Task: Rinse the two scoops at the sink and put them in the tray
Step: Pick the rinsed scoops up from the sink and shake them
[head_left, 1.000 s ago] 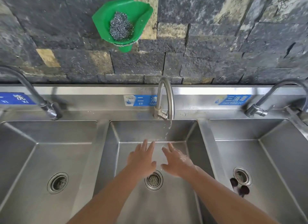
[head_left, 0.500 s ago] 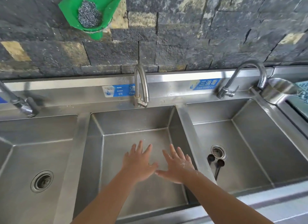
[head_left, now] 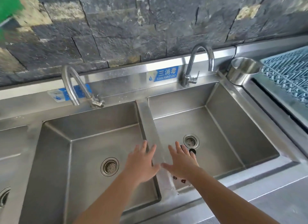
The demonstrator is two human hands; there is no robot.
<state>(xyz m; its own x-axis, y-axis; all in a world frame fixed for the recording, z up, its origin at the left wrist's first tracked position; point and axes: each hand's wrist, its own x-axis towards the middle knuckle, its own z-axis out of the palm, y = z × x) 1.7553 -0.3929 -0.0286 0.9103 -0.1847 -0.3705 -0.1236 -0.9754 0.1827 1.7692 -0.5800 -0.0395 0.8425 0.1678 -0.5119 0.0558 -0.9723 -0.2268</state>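
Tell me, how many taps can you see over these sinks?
2. One tap stands behind the middle basin; the other tap stands behind the right basin, beside a steel cup. The left basin's tap may be out of frame.

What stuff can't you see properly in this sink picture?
- Scoops, head view: the right hand covers most of them; only dark round ends show beside the drain.
- Green holder: cut off by the top-left edge and blurred.
- Blue tray: cut off by the right edge.
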